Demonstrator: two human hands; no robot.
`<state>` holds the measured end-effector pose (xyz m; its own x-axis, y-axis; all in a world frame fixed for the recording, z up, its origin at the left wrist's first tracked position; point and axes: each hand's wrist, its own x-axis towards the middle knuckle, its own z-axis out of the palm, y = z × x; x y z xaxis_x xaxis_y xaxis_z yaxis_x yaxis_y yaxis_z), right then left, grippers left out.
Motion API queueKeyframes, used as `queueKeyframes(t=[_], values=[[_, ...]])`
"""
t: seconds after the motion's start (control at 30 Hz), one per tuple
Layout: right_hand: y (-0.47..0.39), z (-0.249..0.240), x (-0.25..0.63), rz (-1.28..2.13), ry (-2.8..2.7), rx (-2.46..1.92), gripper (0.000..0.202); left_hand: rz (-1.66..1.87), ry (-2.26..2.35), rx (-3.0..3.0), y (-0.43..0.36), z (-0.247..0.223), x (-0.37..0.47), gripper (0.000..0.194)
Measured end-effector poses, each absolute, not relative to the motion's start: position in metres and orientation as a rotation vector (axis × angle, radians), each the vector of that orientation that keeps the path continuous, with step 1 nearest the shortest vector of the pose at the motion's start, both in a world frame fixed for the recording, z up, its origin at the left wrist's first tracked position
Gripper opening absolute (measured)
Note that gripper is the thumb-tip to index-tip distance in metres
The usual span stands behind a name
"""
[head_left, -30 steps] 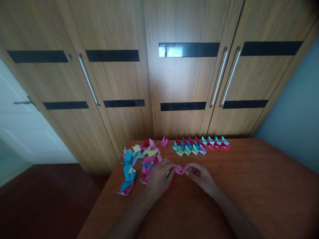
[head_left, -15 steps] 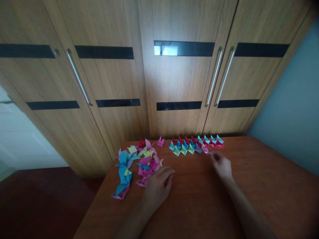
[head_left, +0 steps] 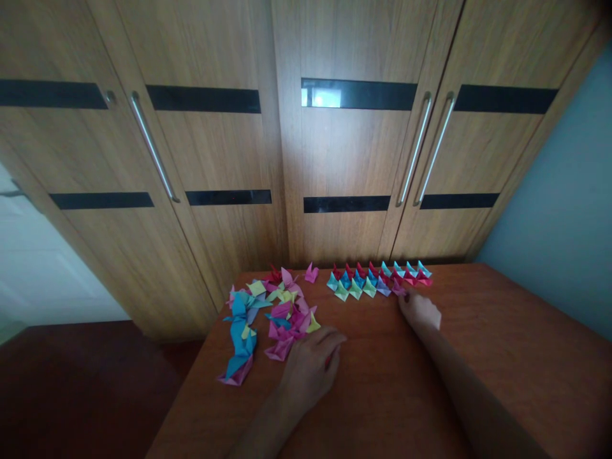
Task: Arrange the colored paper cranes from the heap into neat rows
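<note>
My right hand (head_left: pixel 421 310) reaches to the near row of small folded-paper figures. Its fingertips are closed on a pinkish-purple origami figure (head_left: pixel 398 289) at that row's right end. My left hand (head_left: pixel 313 363) is over the table beside the loose pile, fingers curled together. A bit of red folded paper (head_left: pixel 328 361) shows between its thumb and fingers; most of it is hidden. Several rows of origami figures stand side by side, with light green ones (head_left: pixel 355 291) in front, blue and red ones behind, and light blue ones (head_left: pixel 409 268) at the back right.
A loose heap of pink (head_left: pixel 281 344), blue (head_left: pixel 243 341) and yellow folded papers covers the table's left side. One pink figure (head_left: pixel 311 274) stands alone between heap and rows. Behind the brown table (head_left: pixel 377 382) rises a wooden wardrobe (head_left: pixel 344 153) with long metal handles.
My right hand has moved slightly left, bringing the pinkish figure down beside the lavender one. My left hand has shifted a little right and lower, its fingers closing over the red paper.
</note>
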<state>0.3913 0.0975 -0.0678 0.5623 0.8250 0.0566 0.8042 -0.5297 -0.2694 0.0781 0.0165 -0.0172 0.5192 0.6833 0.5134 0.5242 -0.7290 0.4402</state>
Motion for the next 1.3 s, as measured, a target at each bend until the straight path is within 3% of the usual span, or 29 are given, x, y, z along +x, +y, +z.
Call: queueKeyframes(t=[0.97,1.3], values=[[0.085,-0.073,0.386,0.053,-1.405,-2.486,0.034,0.978,1.062,2.547,0.020,-0.014,0.074,0.030],[0.067,-0.072,0.377,0.118,-1.515,-2.441,0.032,0.959,1.484,2.580,0.018,0.005,0.013,0.029]])
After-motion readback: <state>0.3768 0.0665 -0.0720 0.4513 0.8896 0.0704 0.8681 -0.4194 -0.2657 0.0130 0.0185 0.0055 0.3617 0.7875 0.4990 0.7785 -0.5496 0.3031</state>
